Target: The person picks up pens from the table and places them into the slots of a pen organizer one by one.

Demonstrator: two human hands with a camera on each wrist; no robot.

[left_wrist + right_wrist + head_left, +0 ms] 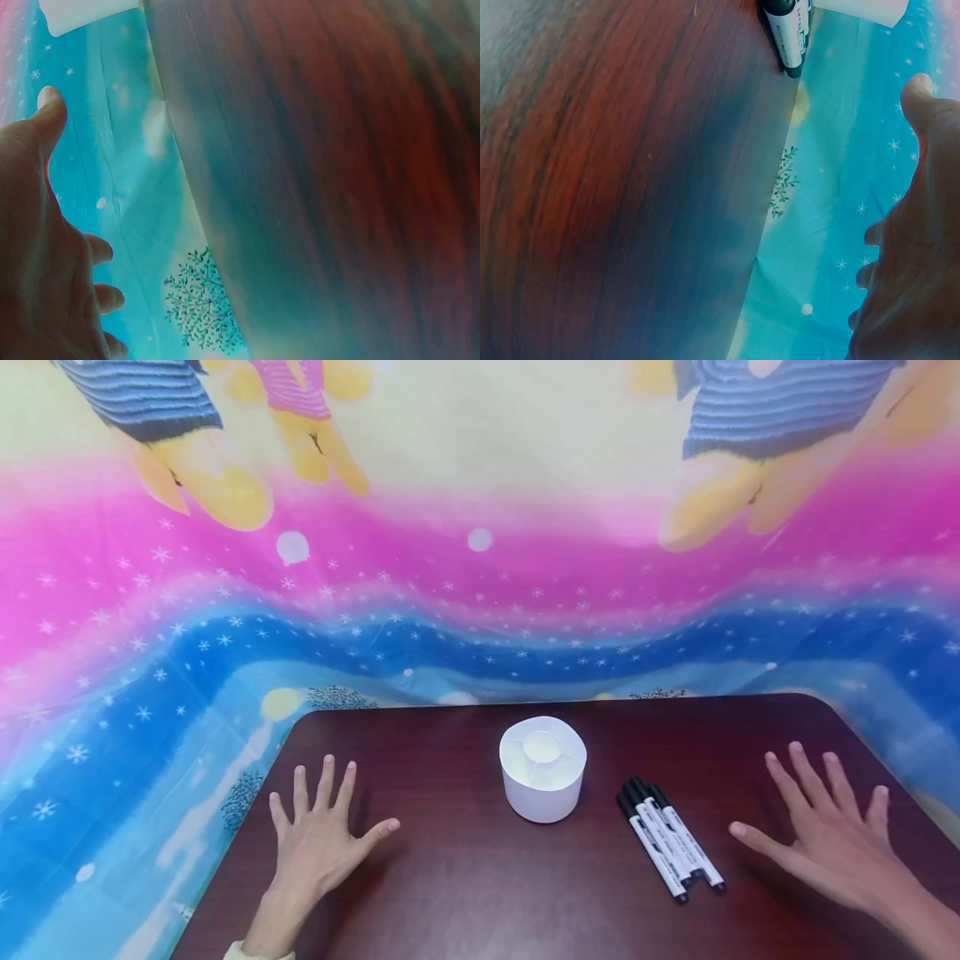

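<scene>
My left hand [318, 847] is spread over the left side of the table with nothing in it. On the other side my right hand [832, 835] is spread too, thumb toward several markers [663, 839]. These have white barrels and black caps and lie side by side, caps pointing away from me. Between the hands, toward the back, stands a round white organizer [543, 789], upright, with a central ring and dividers around it. In the right wrist view part of a marker [787, 37] shows at the top.
The dark reddish-brown table [450, 877] has rounded far corners. Behind it and along its sides hangs a printed cloth [480, 610] in pink, blue and cream, with snowflakes and cartoon figures. A pale sleeve cuff [257, 952] shows at the left wrist.
</scene>
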